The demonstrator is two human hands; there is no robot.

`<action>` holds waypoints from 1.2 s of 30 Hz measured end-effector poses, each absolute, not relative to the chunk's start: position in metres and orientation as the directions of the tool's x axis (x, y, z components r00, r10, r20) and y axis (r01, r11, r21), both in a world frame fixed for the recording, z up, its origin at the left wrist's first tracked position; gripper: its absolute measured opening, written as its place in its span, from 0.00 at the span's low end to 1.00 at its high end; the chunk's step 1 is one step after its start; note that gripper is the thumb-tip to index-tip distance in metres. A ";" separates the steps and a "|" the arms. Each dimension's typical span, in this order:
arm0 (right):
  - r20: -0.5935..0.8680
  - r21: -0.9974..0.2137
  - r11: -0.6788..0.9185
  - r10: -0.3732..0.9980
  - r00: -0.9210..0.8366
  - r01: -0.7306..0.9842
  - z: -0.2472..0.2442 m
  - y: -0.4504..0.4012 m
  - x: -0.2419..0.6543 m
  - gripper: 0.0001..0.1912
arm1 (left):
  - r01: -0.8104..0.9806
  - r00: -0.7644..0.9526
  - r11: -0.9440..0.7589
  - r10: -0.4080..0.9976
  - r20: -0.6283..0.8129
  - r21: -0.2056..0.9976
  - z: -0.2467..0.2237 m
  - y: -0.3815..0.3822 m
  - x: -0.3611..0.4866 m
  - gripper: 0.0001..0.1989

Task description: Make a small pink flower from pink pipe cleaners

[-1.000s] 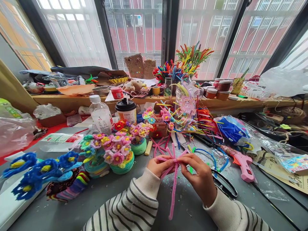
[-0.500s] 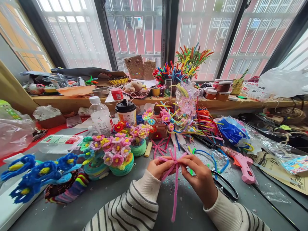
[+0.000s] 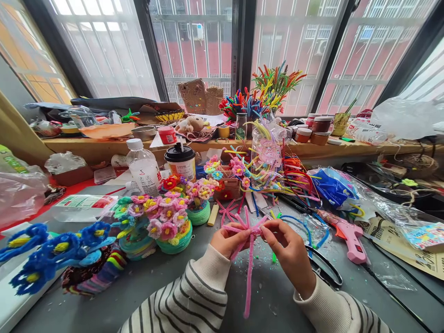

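1. Head view, edges and room: the pink fuzzy-stem star (image 3: 250,233) is held up over the grey tabletop (image 3: 204,282), between both hands and near the front of the table. Its long stem hangs down between the striped cuffs, where a stretch of grey surface shows, dotted with glitter and specks.
2. Head view, sides: to the left, room ends at the flower pots, the nearest being the pink-flowered pot (image 3: 176,243). To the right, a black looped handle (image 3: 328,275) lies just beside the right wrist, with the pink glue gun (image 3: 354,245) beyond it. At the back, the wooden sill (image 3: 83,145) bounds the table.
3. Head view, hands: the left hand (image 3: 225,243) is closed in a pinch, thumb over the star's arms close to its centre. The right hand (image 3: 286,247) pinches an arm on the other side between thumb and forefinger, its remaining fingers loosely curled.
4. Head view, materials: the star is soft chenille, with thin arms fanning upward and sideways. A darker pink star (image 3: 228,212) lies flat behind it, near a pale yellow block (image 3: 212,215). The blue flowers (image 3: 61,247) have plush looped petals; the blue packet (image 3: 335,187) is glossy and crumpled.
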State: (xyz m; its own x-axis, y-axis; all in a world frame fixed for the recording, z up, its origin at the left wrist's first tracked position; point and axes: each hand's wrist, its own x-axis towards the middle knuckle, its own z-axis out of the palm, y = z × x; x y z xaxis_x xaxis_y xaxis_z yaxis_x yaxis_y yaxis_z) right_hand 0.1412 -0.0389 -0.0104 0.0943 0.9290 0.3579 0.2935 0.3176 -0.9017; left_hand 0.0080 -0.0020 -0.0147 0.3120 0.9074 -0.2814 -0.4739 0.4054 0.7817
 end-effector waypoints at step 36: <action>-0.331 -0.608 -0.506 0.862 -0.385 -0.611 -0.020 -0.035 0.138 0.06 | -0.206 0.059 0.099 0.994 -0.088 0.973 -0.020 -0.004 0.009 0.10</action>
State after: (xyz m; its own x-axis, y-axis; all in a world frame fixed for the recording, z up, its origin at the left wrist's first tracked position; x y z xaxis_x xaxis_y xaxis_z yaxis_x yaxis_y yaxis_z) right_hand 0.1382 -0.0347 -0.0202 -0.3848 0.8617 -0.3308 -0.6112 -0.5065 -0.6082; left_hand 0.0089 -0.0037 -0.0196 0.0594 0.9943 -0.0883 -0.2063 0.0987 0.9735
